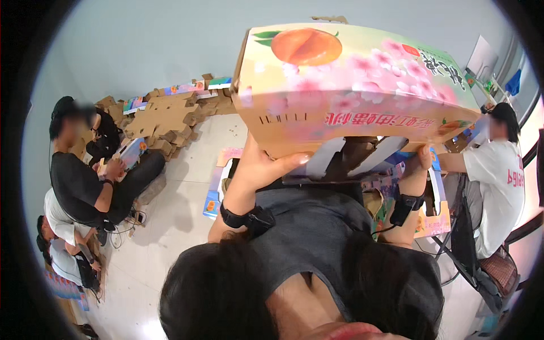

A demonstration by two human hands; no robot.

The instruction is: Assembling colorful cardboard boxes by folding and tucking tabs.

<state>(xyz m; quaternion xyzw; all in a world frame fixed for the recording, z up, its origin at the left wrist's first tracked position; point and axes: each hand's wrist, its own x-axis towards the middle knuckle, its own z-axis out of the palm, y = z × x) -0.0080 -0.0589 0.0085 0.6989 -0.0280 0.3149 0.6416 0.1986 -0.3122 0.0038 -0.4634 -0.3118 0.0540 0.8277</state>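
Observation:
A printed fruit carton [362, 85], yellow, green and pink with an orange fruit and blossoms, is raised and tilted in front of me. My left hand [272, 167] grips its lower left edge, the thumb lying along the near side and the other fingers hidden behind it. At the lower right edge, my right hand [420, 160] holds the same carton, with its fingers only partly visible. Between the hands, the near side has openings with a dark gap and pale strips. Below the raised carton, another printed carton [442, 212] shows on both sides of my body, largely covered.
Flattened brown cardboard [164, 116] lies heaped along the back wall. A person in black [76, 178] sits at the left, handling a printed carton; more people sit at the lower left. At the right sits a person in a white shirt [496, 192], beside a dark chair frame [467, 238].

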